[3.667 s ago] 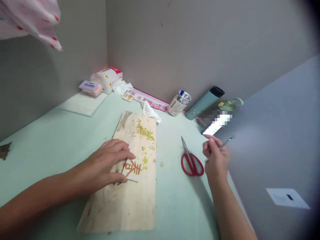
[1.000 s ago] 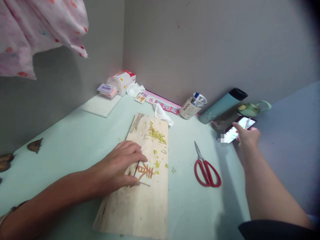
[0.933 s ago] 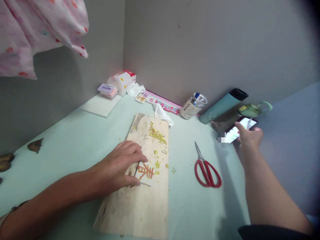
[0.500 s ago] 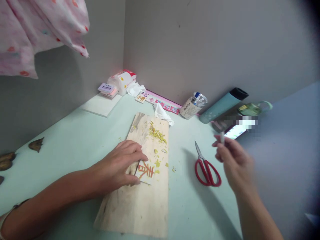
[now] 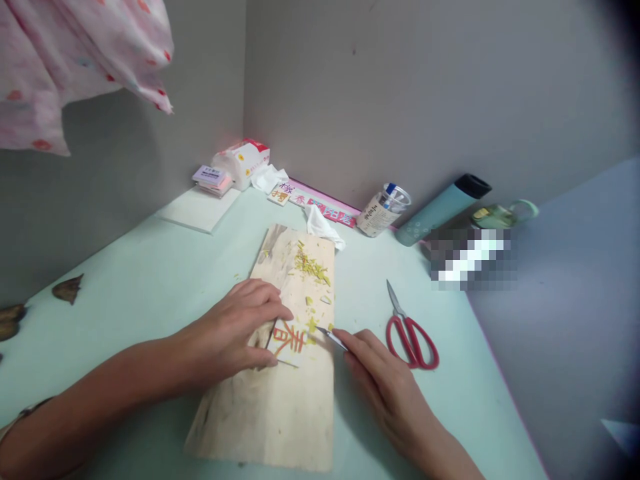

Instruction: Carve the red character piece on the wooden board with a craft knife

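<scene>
Tile [image 5: 290, 345]: on the board [image 5: 280, 417], between the hands; near-square, no clear long axis.
Left hand [image 5: 245, 327]: nearer; half open, thumb and forefinger bracing the tile.
Right hand [image 5: 387, 380]: fingers closed, pen-style, on the knife [image 5: 335, 338], tip just right of the tile.
Clearance: board runs lengthwise away, bare at near end; shavings [image 5: 311, 265] beyond; scissors [image 5: 412, 337] right.

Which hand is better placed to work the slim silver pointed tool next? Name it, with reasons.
Probably the right hand: it holds the slim silver pointed tool, tip near the flat white piece with the orange character. The left hand has thumb and fingers at that piece's edge, so it seems occupied.
</scene>
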Available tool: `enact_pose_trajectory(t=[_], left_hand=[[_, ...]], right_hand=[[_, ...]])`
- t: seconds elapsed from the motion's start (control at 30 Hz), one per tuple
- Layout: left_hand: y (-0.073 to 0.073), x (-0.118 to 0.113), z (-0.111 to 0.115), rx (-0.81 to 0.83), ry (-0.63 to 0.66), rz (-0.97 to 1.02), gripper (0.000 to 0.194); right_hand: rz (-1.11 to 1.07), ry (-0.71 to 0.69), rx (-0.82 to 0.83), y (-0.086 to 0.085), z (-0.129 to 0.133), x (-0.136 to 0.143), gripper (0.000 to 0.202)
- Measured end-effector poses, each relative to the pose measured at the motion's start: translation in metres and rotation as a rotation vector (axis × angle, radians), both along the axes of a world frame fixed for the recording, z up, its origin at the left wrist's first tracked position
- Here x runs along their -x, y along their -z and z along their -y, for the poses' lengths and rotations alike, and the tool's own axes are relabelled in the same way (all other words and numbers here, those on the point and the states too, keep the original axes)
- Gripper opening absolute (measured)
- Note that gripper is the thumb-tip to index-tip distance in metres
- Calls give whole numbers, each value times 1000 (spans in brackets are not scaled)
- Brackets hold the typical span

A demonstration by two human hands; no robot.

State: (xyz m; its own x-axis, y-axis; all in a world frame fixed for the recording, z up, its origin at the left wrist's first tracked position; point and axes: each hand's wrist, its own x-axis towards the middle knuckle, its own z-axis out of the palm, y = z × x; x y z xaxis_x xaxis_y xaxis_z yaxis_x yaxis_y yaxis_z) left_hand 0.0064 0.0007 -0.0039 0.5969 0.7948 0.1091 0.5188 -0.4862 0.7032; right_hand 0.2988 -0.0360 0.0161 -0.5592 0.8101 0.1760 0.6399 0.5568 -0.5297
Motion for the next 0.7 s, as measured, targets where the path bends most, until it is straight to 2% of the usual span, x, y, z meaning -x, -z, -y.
enact_pose_trajectory(t=[0.2, 0.5, 0.7], left_hand=[[0, 1, 0, 6, 2, -2, 45], [0, 1, 0, 15, 8, -10, 47], [1, 2, 0, -6, 1, 16, 46]], right_hand=[[37, 2, -99, 3, 2, 4, 26], [79, -21, -176, -4, 3, -2, 28], [28, -32, -131, -7, 2, -1, 30]])
